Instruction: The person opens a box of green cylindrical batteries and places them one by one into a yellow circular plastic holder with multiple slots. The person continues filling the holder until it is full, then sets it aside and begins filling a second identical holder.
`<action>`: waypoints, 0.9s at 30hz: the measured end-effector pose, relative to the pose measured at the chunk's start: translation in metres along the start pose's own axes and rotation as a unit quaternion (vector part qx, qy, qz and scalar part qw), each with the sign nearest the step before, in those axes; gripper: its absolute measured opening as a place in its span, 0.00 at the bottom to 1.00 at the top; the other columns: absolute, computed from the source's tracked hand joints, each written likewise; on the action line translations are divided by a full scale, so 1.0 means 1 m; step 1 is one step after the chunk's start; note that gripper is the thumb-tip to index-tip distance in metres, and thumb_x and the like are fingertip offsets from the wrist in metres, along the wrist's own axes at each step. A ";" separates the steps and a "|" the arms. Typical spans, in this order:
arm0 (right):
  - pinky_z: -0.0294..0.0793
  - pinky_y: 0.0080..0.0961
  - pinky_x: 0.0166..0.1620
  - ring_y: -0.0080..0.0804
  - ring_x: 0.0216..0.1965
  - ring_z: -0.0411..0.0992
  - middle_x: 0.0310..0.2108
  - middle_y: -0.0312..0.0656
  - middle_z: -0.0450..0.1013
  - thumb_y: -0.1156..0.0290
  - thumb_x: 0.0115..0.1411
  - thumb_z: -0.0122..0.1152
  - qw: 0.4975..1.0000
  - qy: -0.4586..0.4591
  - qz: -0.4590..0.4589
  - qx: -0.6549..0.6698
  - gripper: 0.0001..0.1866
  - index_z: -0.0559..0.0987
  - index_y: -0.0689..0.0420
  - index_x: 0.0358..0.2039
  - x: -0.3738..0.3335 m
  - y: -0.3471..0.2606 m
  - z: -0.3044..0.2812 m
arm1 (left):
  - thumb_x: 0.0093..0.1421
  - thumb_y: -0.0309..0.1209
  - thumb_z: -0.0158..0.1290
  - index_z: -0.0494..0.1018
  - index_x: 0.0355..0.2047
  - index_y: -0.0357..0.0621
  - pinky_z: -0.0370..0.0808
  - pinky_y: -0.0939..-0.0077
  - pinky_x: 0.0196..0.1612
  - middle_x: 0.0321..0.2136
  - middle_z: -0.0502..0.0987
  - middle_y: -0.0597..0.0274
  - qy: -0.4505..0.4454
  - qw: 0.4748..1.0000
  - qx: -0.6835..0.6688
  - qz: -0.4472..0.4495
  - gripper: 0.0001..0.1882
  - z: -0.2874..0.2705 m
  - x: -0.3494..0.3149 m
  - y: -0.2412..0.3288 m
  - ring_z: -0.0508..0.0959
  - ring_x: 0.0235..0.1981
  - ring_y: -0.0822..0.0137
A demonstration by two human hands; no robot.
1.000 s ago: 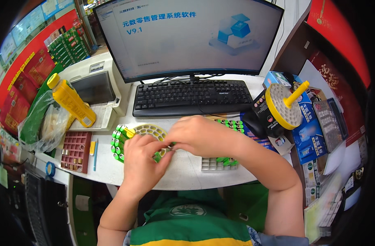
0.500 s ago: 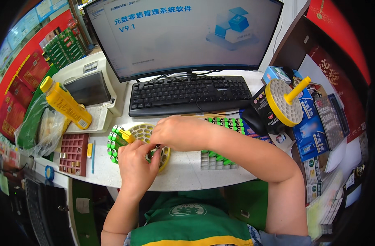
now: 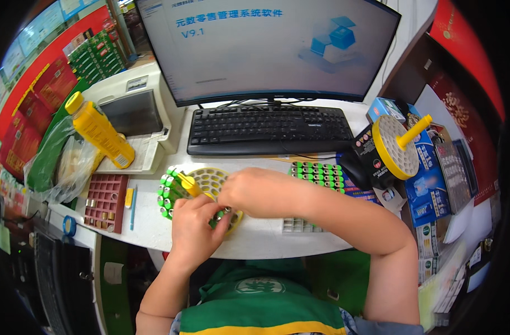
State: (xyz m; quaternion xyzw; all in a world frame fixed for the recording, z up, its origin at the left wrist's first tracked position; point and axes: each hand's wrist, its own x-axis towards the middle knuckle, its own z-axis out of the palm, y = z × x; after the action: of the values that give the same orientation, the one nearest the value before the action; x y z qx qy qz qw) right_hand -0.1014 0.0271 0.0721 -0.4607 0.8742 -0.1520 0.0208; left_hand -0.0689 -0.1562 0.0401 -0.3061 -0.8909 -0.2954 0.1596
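Both hands meet over a round yellow-rimmed holder full of holes, with a yellow handle rising from it. Small green cylinders with silver ends stand along its left side. My left hand is closed at the holder's near side, thumb and fingers bent together; green and silver bits show beside its fingertips. My right hand reaches across from the right, its fingers pinched next to the left fingertips and largely hidden. What either hand grips cannot be made out. More green cylinders stand in rows, with a pale grid tray partly behind my right forearm.
A keyboard and monitor stand beyond the hands. A second yellow-rimmed holder leans at the right among boxes and a black mouse. At the left are a dark red compartment tray, a yellow bottle and a printer-like machine.
The whole view has shifted, so the desk things sit farther right in the picture. Both hands stay together over the holder, with small finger movements.
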 end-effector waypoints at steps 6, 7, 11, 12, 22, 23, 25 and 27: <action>0.73 0.37 0.41 0.45 0.33 0.74 0.25 0.48 0.73 0.76 0.51 0.59 0.995 0.019 0.065 0.078 0.03 0.75 0.61 0.26 -0.009 -0.041 0.016 | 0.43 0.28 0.63 0.78 0.26 0.44 0.65 0.70 0.36 0.25 0.75 0.64 -0.113 0.986 -0.071 0.097 0.08 -0.029 -0.011 -0.020 0.74 0.28 0.63; 0.73 0.38 0.38 0.47 0.32 0.74 0.25 0.50 0.73 0.77 0.49 0.57 0.992 0.048 0.065 0.093 0.03 0.75 0.63 0.24 -0.008 -0.046 0.019 | 0.43 0.28 0.63 0.78 0.27 0.44 0.65 0.70 0.36 0.26 0.75 0.65 -0.129 0.982 -0.083 0.107 0.09 -0.034 -0.011 -0.024 0.74 0.29 0.63; 0.75 0.39 0.34 0.51 0.29 0.75 0.25 0.55 0.74 0.79 0.47 0.56 0.982 0.108 0.077 0.136 0.03 0.74 0.66 0.22 0.002 -0.059 0.027 | 0.43 0.29 0.64 0.78 0.28 0.45 0.66 0.71 0.40 0.28 0.76 0.65 -0.158 0.976 -0.079 0.124 0.10 -0.047 -0.017 -0.039 0.74 0.33 0.64; 0.75 0.39 0.34 0.51 0.29 0.75 0.25 0.55 0.74 0.79 0.48 0.56 0.980 0.114 0.081 0.144 0.03 0.74 0.66 0.23 0.005 -0.060 0.028 | 0.43 0.30 0.65 0.78 0.29 0.45 0.66 0.70 0.41 0.28 0.76 0.65 -0.167 0.977 -0.074 0.113 0.11 -0.050 -0.018 -0.041 0.74 0.34 0.64; 0.74 0.35 0.39 0.45 0.32 0.75 0.29 0.46 0.76 0.73 0.49 0.64 0.978 0.128 0.088 0.138 0.10 0.79 0.61 0.33 0.008 -0.061 0.044 | 0.39 0.30 0.67 0.78 0.29 0.44 0.65 0.66 0.42 0.26 0.74 0.64 -0.051 0.994 -0.055 0.084 0.15 -0.040 -0.041 -0.039 0.73 0.32 0.61; 0.75 0.34 0.38 0.44 0.31 0.75 0.29 0.46 0.76 0.73 0.49 0.64 0.972 0.167 0.085 0.144 0.10 0.79 0.61 0.34 0.004 -0.061 0.043 | 0.39 0.31 0.67 0.78 0.29 0.44 0.65 0.66 0.42 0.26 0.74 0.64 -0.041 0.995 -0.052 0.079 0.15 -0.040 -0.041 -0.038 0.73 0.32 0.62; 0.75 0.31 0.37 0.41 0.30 0.75 0.29 0.45 0.77 0.74 0.50 0.66 0.955 0.243 0.079 0.150 0.10 0.80 0.60 0.34 -0.006 -0.061 0.040 | 0.40 0.32 0.67 0.77 0.29 0.44 0.66 0.67 0.42 0.26 0.74 0.64 -0.020 0.996 -0.047 0.071 0.15 -0.042 -0.038 -0.031 0.73 0.33 0.62; 0.75 0.32 0.37 0.41 0.31 0.75 0.29 0.46 0.76 0.75 0.51 0.64 0.938 0.277 0.150 0.148 0.08 0.80 0.60 0.33 -0.029 -0.063 0.019 | 0.41 0.31 0.67 0.77 0.30 0.44 0.66 0.67 0.40 0.26 0.74 0.63 0.026 0.996 -0.048 0.075 0.15 -0.045 -0.035 -0.022 0.73 0.32 0.62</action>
State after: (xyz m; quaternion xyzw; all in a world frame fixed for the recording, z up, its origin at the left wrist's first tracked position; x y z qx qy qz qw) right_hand -0.0308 0.0124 0.0694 -0.2560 0.8718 -0.3963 -0.1320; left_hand -0.0516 -0.2137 0.0497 -0.3719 -0.8458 -0.3323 0.1894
